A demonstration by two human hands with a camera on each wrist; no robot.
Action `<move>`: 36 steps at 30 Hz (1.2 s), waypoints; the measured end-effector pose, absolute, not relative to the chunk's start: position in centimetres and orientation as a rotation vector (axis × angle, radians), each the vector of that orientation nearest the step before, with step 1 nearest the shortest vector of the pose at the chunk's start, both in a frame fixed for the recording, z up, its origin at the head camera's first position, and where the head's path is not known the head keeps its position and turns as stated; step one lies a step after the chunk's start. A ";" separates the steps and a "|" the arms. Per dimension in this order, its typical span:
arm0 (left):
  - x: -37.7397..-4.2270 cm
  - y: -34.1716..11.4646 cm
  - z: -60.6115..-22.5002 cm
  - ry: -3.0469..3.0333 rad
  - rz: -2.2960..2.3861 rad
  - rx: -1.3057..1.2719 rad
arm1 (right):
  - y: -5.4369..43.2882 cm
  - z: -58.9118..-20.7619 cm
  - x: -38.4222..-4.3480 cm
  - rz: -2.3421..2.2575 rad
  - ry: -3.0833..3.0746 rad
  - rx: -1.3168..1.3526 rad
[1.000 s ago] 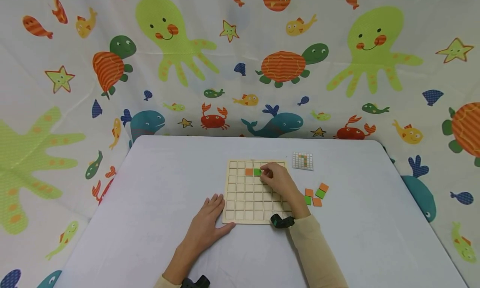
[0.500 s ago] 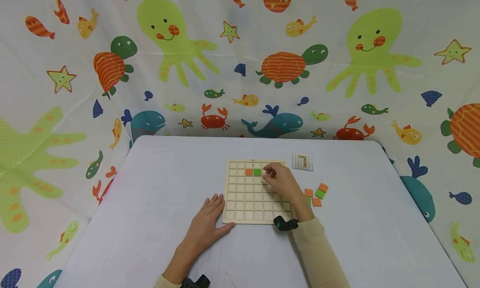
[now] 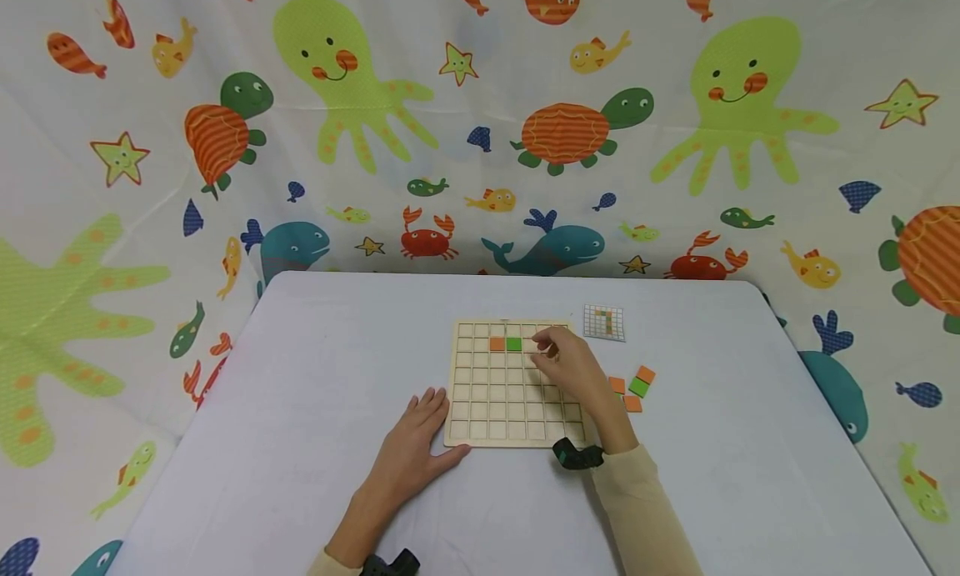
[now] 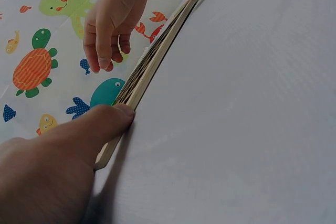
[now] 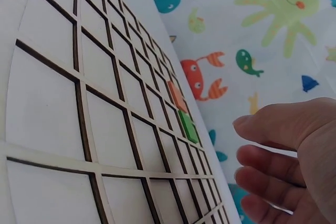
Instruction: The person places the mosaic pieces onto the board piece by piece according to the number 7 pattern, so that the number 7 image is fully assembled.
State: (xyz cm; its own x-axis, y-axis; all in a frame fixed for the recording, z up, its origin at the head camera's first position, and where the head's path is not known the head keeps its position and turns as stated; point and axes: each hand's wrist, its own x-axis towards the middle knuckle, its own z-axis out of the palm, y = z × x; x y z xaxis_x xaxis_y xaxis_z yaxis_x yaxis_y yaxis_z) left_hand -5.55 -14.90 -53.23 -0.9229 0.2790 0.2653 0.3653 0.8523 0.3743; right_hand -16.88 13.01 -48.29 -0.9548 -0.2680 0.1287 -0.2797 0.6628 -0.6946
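A wooden grid board (image 3: 480, 408) lies flat on the white table, with one orange square tile (image 3: 497, 344) and one green square tile (image 3: 513, 344) side by side in its second row from the back. My left hand (image 3: 408, 443) rests at the board's near left corner, its thumb (image 4: 113, 116) touching the near edge and its fingers along the left side. Over the right part of the board hovers my right hand (image 3: 566, 361). In the right wrist view its thumb and fingers (image 5: 262, 171) are apart, with nothing between them.
Several loose orange and green tiles (image 3: 639, 387) lie right of the board, partly hidden by the right wrist. A small pattern card (image 3: 603, 323) lies behind them. A sea-animal cloth (image 3: 480, 142) hangs behind the table (image 3: 330, 351).
My right hand has drawn slightly right, away from the green tile, and the gap between its thumb and fingers shows more. The left hand and the two tiles on the board stay put.
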 end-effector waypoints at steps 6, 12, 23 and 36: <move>-5.6 -14.9 -53.3 -2.840 -0.630 -0.491 | 13.5 -48.1 -16.4 1.165 -2.849 0.475; -5.5 -14.8 -53.0 -2.874 -0.646 -0.472 | 14.0 -48.0 -16.0 1.163 -2.849 0.465; -5.6 -14.8 -53.0 -2.872 -0.647 -0.470 | 15.0 -47.5 -15.6 1.156 -2.864 0.400; -5.6 -14.9 -53.1 -2.869 -0.632 -0.469 | 17.0 -47.2 -15.6 1.144 -2.855 0.295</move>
State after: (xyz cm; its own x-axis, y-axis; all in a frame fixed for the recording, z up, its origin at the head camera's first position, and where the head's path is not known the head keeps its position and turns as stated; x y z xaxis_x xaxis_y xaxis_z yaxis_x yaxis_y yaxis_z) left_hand -5.64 -14.87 -53.12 -0.9367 0.2669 0.2265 0.3374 0.8610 0.3807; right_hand -15.65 17.00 -47.22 -0.9805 -0.1570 0.1181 -0.1951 0.7078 -0.6789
